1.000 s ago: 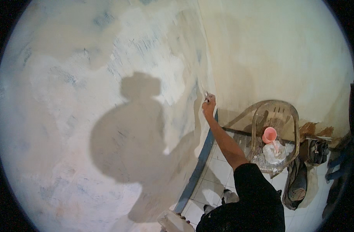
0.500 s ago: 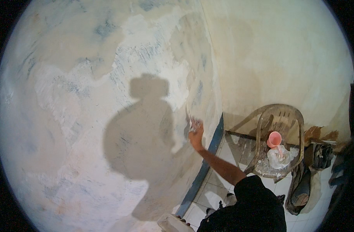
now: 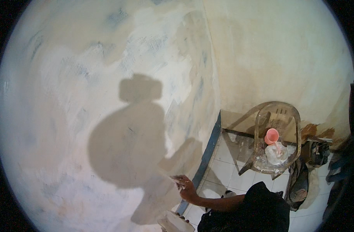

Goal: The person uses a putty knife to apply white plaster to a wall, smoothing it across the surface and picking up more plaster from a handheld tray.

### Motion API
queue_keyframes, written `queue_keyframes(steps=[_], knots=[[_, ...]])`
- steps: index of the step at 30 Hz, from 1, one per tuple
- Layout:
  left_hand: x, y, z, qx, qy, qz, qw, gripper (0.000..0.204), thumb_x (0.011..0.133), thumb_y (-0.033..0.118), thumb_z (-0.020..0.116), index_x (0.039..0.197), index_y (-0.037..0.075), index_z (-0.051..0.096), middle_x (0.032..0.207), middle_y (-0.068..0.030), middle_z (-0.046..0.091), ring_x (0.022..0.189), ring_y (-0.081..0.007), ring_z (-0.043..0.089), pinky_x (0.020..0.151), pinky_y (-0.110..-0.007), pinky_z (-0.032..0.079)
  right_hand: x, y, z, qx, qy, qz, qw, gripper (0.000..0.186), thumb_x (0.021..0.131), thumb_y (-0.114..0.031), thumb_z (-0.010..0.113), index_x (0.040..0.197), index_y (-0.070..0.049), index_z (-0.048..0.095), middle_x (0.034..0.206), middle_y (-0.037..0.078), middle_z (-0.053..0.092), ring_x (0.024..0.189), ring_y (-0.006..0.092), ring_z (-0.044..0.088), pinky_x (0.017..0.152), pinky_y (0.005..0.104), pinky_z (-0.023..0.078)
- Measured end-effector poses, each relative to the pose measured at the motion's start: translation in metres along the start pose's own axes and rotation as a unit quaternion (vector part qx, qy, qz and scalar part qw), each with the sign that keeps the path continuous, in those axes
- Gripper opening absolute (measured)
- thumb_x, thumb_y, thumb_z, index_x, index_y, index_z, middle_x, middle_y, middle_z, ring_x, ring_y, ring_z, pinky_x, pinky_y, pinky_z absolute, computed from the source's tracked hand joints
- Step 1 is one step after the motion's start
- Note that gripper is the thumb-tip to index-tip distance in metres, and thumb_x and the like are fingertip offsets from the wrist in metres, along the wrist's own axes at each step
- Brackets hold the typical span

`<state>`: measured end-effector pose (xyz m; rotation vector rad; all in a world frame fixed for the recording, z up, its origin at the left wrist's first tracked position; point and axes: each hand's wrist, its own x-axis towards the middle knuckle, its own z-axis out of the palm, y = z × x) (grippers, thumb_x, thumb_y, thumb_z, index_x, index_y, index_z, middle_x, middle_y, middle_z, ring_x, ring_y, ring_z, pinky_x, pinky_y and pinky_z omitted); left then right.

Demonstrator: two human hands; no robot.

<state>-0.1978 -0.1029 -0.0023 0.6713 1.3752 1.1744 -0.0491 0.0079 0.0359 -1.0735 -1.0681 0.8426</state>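
Observation:
My right hand (image 3: 186,190) is closed on a thin, pale putty blade (image 3: 171,177), seen nearly edge-on, beside the lower part of a patchy wall (image 3: 64,127). White smears mark the fingers. At the bottom edge, my left hand (image 3: 183,219) shows only dark fingertips, curled round the far side of a whitish tub-like thing (image 3: 174,223). What lies in that tub cannot be made out. The wall carries white and beige coats with bluish streaks, and my shadow falls across its middle.
A stained plastic chair (image 3: 299,131) stands by the cream side wall (image 3: 281,58). On its seat are a pink mug (image 3: 272,136) and a crumpled clear plastic bag (image 3: 275,156). Dirty sacks (image 3: 299,189) lie right of it on white tiles (image 3: 227,176). A blue skirting (image 3: 211,143) edges the wall.
My right hand has come down and left along the wall with the blade, toward the tub. The left hand stays low with the tub. My shadow has shifted slightly left.

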Motion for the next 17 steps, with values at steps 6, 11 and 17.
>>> queue_keyframes(steps=[6,11,17], knots=[[0.015,-0.006,-0.004,0.309,-0.026,0.195,0.931,0.071,0.071,0.058,0.051,0.12,0.007,0.047,0.108,-0.0143,0.054,0.096,-0.031,0.051,0.081,-0.047,0.039,-0.008,0.007,-0.054,0.294,-0.029,0.295,0.909,0.031,0.088,-0.037,0.054,0.093,-0.007,0.053,0.082,0.004,0.055,0.067,0.0143,0.053,0.063,0.0302,0.047],[0.033,-0.005,0.016,0.506,-0.045,0.35,0.787,0.075,0.067,0.057,0.054,0.122,0.007,0.047,0.115,-0.0153,0.051,0.105,-0.0328,0.047,0.089,-0.048,0.035,-0.032,0.019,-0.074,0.289,-0.012,0.363,0.886,0.036,0.083,-0.033,0.062,0.108,-0.009,0.051,0.099,0.004,0.055,0.087,0.0186,0.057,0.077,0.0356,0.051],[0.032,0.028,0.004,0.452,-0.137,0.378,0.797,0.077,0.066,0.056,0.055,0.123,0.005,0.046,0.12,-0.0159,0.05,0.113,-0.034,0.044,0.097,-0.047,0.031,-0.038,-0.017,-0.068,0.178,-0.063,0.288,0.939,0.037,0.081,-0.017,0.061,0.114,-0.007,0.05,0.1,0.006,0.056,0.097,0.0222,0.057,0.084,0.037,0.049]])
